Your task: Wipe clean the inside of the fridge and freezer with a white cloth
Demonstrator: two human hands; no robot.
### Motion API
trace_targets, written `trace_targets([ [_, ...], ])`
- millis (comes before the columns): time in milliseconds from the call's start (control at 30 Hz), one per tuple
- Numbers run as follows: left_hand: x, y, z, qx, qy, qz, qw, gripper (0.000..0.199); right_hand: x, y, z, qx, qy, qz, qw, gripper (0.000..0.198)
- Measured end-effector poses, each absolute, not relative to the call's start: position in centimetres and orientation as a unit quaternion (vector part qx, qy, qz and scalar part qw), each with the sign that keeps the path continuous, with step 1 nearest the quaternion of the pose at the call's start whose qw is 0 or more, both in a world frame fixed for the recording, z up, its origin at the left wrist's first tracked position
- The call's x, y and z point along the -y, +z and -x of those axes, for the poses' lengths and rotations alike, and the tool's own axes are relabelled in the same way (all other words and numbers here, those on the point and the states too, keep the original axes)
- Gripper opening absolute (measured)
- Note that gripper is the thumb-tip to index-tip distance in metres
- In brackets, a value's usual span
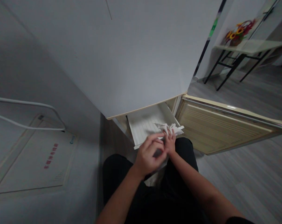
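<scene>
My right hand (170,143) holds a crumpled white tissue (172,128) under its fingers, against the right front corner of a white tray-like drawer (143,122). The drawer is pulled partway out from beneath a large white appliance body and has a ribbed bottom. My left hand (149,153) is in front of the drawer, next to my right hand. Its fingers are curved and the thumb bends toward them, leaving a round gap with nothing visible in it. Its index fingertip overlaps the edge of my right hand; whether they touch I cannot tell.
A yellowed appliance door (222,124) stands wide open at the right. To the left, a wall carries a panel (35,155) with red lettering and a white bent tube (26,102). My knees flank the drawer front. A table (252,46) with flowers stands farther back.
</scene>
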State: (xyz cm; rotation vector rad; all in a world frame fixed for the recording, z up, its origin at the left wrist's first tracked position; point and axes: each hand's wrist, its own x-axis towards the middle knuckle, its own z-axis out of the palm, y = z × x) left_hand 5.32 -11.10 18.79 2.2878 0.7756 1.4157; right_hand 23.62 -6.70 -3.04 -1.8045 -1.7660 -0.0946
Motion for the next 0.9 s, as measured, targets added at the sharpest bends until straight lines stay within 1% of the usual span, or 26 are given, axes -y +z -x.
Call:
trace_targets([
  [133,6.6,10.5,-1.5,-0.481,0.431,-0.736,0.203,0.014,7.8,-2.7,-22.4,0.729,-0.018,0.636,0.251,0.07],
  [200,5.5,6.5,0.1,-0.554,0.397,-0.708,0.184,0.023,8.7,-2.6,-20.8,0.779,-0.001,0.588,0.218,0.074],
  [267,5.1,3.5,0.9,-0.588,0.337,-0.719,0.154,0.034,9.7,-2.8,-18.5,0.821,0.026,0.538,0.192,0.076],
  [333,5.2,1.6,0.9,-0.607,0.279,-0.731,0.139,0.044,10.5,-3.2,-16.2,0.846,0.061,0.5,0.174,0.078],
  [433,5.5,0.4,0.6,-0.619,0.237,-0.739,0.121,0.052,11.2,-4.3,-13.8,0.851,0.104,0.488,0.163,0.08],
  [500,5.6,0.4,0.5,-0.621,0.221,-0.744,0.112,0.057,11.2,-5.0,-13.3,0.843,0.111,0.5,0.166,0.073],
  [600,5.9,0.9,0.5,-0.625,0.196,-0.748,0.104,0.065,10.7,-5.4,-14.2,0.827,0.089,0.522,0.186,0.056],
  [667,6.0,1.1,0.4,-0.625,0.182,-0.753,0.095,0.071,10.1,-5.3,-15.2,0.791,0.06,0.566,0.222,0.051],
  [767,6.2,1.3,0.2,-0.623,0.165,-0.76,0.079,0.076,8.6,-5.1,-16.9,0.686,0.024,0.664,0.296,0.053],
  [900,6.3,1.2,-0.1,-0.632,0.162,-0.755,0.071,0.071,5.7,-5.2,-20.4,0.545,0.014,0.742,0.39,0.061],
])
